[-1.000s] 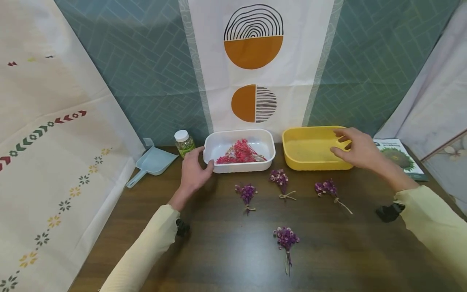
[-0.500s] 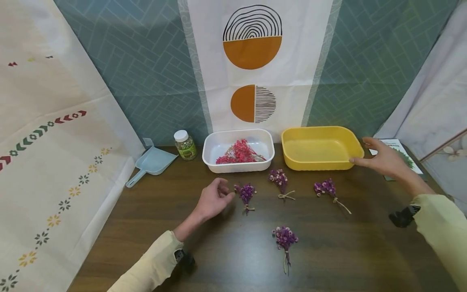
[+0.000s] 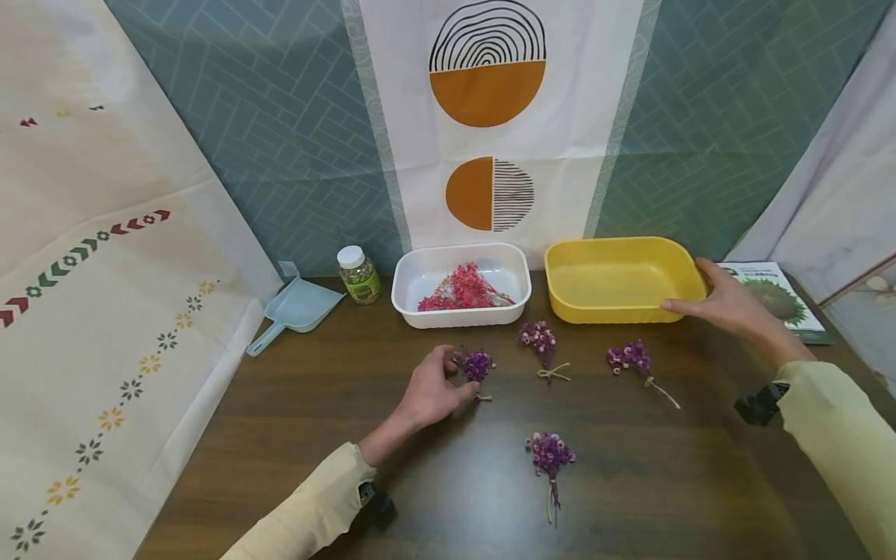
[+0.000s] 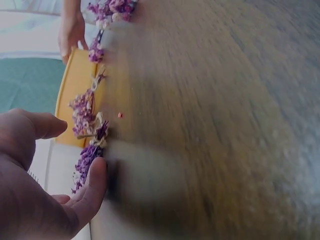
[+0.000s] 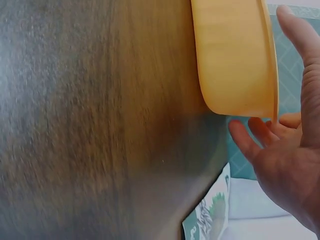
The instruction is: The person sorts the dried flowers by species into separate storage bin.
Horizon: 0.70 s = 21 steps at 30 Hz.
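My left hand (image 3: 432, 391) reaches round the leftmost bunch of dried purple flowers (image 3: 477, 364), tied with twine. Thumb and fingers stand apart on either side of it, and the left wrist view shows a fingertip right by the flowers (image 4: 86, 162). My right hand (image 3: 731, 306) is at the right end of the yellow tray (image 3: 623, 314), fingers spread along its end and thumb toward the front rim. In the right wrist view the fingers (image 5: 243, 137) are right at the tray's end wall (image 5: 240, 95).
More purple bunches lie behind (image 3: 539, 342), to the right (image 3: 630, 356) and in front (image 3: 551, 453). A white tray (image 3: 462, 317) holds red dried flowers (image 3: 465, 288). A jar (image 3: 360, 278), a blue dustpan (image 3: 304, 304) and a booklet (image 3: 777, 295) stand or lie along the back.
My left hand has gone from the white tray's left end forward to the leftmost purple bunch. My right hand has moved from above the yellow tray to its right end.
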### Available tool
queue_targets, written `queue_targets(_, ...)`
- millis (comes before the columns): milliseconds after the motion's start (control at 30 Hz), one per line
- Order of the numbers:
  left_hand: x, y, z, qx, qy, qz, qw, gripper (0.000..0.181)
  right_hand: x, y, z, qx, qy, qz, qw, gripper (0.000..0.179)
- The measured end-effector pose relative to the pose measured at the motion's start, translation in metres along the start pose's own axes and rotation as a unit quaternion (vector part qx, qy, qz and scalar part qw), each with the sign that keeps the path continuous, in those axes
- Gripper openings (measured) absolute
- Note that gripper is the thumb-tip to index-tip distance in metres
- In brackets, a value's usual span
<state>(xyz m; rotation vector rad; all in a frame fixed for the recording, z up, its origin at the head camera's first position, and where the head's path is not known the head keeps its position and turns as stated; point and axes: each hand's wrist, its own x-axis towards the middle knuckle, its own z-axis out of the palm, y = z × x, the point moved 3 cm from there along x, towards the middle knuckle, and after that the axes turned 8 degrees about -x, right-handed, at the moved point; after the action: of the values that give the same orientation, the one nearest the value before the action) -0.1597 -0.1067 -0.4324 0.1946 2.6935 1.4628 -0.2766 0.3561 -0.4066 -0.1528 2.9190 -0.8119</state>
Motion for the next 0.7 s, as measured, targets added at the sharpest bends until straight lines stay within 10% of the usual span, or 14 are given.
queue_targets(700,0.010,0.002,0.017,0.064,0.041,-0.023,0.9968,0.075,0.000,-0.003,0.005,0.001,-0.003,0.020,0.9998,0.115)
